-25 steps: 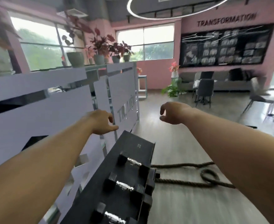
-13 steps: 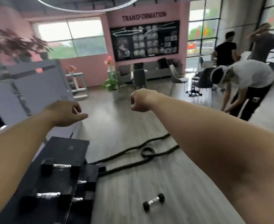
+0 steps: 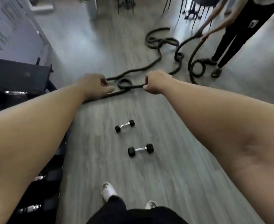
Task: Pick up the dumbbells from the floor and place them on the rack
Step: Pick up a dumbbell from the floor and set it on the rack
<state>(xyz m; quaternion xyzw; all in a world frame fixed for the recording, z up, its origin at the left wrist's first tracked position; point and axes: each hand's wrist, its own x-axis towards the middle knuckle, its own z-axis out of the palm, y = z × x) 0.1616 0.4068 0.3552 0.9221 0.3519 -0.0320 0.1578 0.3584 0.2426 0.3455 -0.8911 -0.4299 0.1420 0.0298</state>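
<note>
The grey plank floor (image 3: 173,167) takes up most of the view, and the biggest hazard on it is the battle rope (image 3: 159,62), which snakes from a loop just past the hands out to a second person (image 3: 239,29) who holds its far ends; if that person whips or drags it while the wearer bends down, it could sweep toward the dumbbells or catch a foot. The black dumbbell rack (image 3: 18,78) stands at the left edge with chrome-handled weights already on it; its corner sits near the left arm, so a careless swing upward could knock against it. Two small hex dumbbells lie on the floor well apart from the rack: the nearer dumbbell (image 3: 140,150) and the farther dumbbell (image 3: 124,125), both ahead of the white shoes (image 3: 108,190). A step forward without looking could kick one and send it rolling. The left hand (image 3: 95,85) hangs loosely curled and the right hand (image 3: 156,82) is closed in a fist, each grip empty, both high above the weights.
</note>
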